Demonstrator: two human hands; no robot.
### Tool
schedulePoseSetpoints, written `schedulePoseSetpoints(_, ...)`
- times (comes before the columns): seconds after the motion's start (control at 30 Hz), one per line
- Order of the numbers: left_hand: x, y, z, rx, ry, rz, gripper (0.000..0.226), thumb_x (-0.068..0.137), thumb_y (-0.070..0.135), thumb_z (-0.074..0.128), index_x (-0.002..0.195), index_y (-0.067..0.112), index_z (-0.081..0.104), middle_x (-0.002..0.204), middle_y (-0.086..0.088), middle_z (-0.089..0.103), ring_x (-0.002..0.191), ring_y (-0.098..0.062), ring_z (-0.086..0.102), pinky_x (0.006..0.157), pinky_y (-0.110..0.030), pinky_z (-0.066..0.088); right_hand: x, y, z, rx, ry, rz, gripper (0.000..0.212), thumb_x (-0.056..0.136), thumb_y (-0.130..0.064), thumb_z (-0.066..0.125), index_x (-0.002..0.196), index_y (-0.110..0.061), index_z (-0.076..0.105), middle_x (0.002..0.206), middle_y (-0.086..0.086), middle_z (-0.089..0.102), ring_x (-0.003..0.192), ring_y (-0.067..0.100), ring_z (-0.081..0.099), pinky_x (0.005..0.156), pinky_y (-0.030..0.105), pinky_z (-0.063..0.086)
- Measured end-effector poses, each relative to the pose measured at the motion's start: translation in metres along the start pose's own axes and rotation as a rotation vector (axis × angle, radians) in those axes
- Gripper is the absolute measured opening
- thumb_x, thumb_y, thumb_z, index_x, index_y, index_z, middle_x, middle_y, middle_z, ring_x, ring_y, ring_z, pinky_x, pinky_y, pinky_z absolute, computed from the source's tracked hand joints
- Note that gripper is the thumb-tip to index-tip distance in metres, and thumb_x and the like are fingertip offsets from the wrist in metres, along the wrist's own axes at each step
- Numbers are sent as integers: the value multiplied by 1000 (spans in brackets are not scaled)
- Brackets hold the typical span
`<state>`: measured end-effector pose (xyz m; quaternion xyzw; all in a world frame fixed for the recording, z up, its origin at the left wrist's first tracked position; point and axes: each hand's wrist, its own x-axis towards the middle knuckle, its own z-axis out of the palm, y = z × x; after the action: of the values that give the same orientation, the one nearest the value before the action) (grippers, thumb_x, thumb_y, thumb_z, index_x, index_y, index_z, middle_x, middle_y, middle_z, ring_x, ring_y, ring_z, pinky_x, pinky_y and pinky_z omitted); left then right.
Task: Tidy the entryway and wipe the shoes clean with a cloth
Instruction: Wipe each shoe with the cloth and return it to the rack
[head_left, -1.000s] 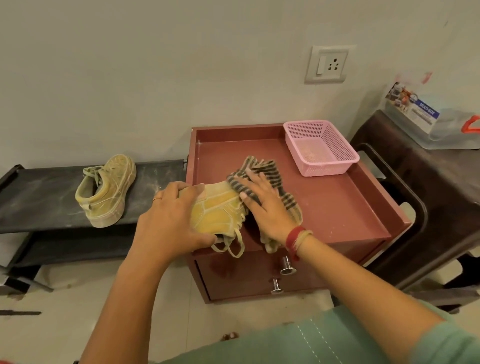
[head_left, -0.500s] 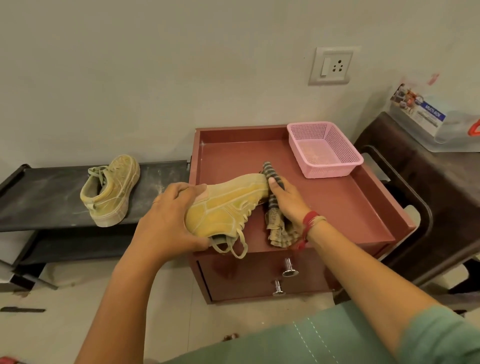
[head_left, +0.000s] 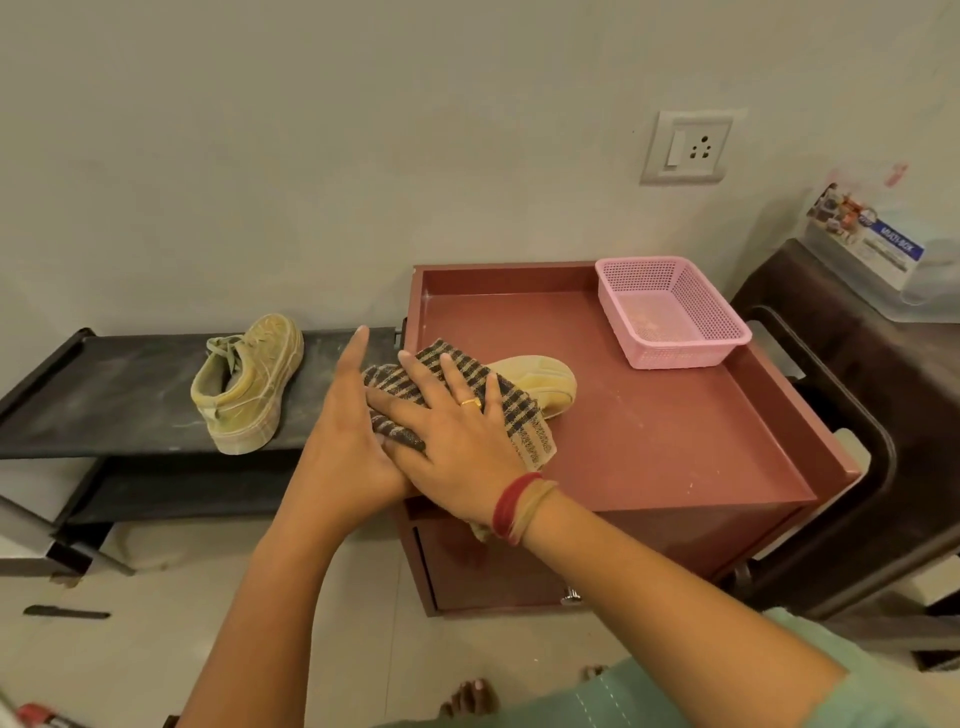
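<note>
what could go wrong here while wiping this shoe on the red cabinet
1. The shoe lies close to the front edge of the cabinet top. The right hand only presses the cloth on it with flat fingers, so a hard wipe might slide it off.
2. The left hand shows straight fingers, not a grip, so the shoe may twist.

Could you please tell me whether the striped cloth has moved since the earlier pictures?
Yes: the cloth moved left, away from the pink basket, onto the shoe.
</note>
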<state>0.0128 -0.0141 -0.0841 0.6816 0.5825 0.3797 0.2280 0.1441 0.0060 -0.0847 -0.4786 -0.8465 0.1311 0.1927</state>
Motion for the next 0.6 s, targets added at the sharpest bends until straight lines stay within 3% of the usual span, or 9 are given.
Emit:
schedulePoseSetpoints(0.07, 0, 1, -2, 9, -15, 6, 124, 59, 27, 84, 149, 39, -2, 154, 1, 24, 137, -11, 28, 103, -30, 36, 0, 9, -2, 49, -27, 9, 43, 94, -56, 32, 138, -54, 27, 158, -13, 4, 145, 21, -7, 111, 54, -15)
schedulePoseSetpoints(0.17, 0, 0, -5, 30, -41, 14, 126, 47, 40, 80, 146, 44, 2, 138, -1, 40, 126, -18, 45, 99, -39, 46, -8, 33, -2, 47, -15, 68, 51, 92, -64, 23, 141, -53, 16, 157, -13, 4, 145, 16, -8, 110, 47, -16)
schedulePoseSetpoints(0.3, 2, 0, -5, 86, -53, -7, 128, 47, 31, 90, 147, 37, 10, 127, 8, 38, 117, -11, 42, 93, -31, 41, -15, 83, -9, 91, -27, 285, 58, 91, -65, 18, 145, -45, 13, 155, -19, -10, 142, 10, -19, 112, 51, -12)
schedulePoseSetpoints(0.4, 3, 2, -5, 97, -49, -9, 124, 49, 27, 90, 146, 34, 14, 126, 10, 36, 115, -9, 39, 89, -28, 37, -15, 96, -5, 177, 48, 316, 57, 92, -62, 22, 145, -44, 12, 155, -20, -11, 142, 11, -19, 110, 46, -10)
schedulePoseSetpoints(0.5, 2, 2, -4, 82, -45, -20, 120, 49, 28, 89, 145, 34, 16, 128, 6, 41, 114, -7, 40, 87, -26, 37, -11, 110, -3, 358, 168, 423, 58, 95, -55, 31, 147, -32, 18, 158, -2, 4, 145, 20, -1, 114, 44, 1)
schedulePoseSetpoints(0.53, 1, 2, -4, 78, -44, -27, 120, 49, 28, 89, 145, 34, 16, 130, 5, 41, 115, -6, 39, 88, -26, 36, -10, 118, -5, 450, 198, 462, 60, 94, -55, 34, 146, -26, 26, 155, 5, 18, 143, 23, 13, 117, 44, 12)
schedulePoseSetpoints(0.6, 0, 2, -5, 77, -49, -35, 121, 49, 30, 88, 145, 36, 14, 133, 4, 40, 118, -8, 39, 90, -27, 36, -9, 132, -12, 612, 200, 538, 52, 95, -51, 38, 135, -18, 42, 134, 5, 48, 126, 21, 43, 104, 36, 35)
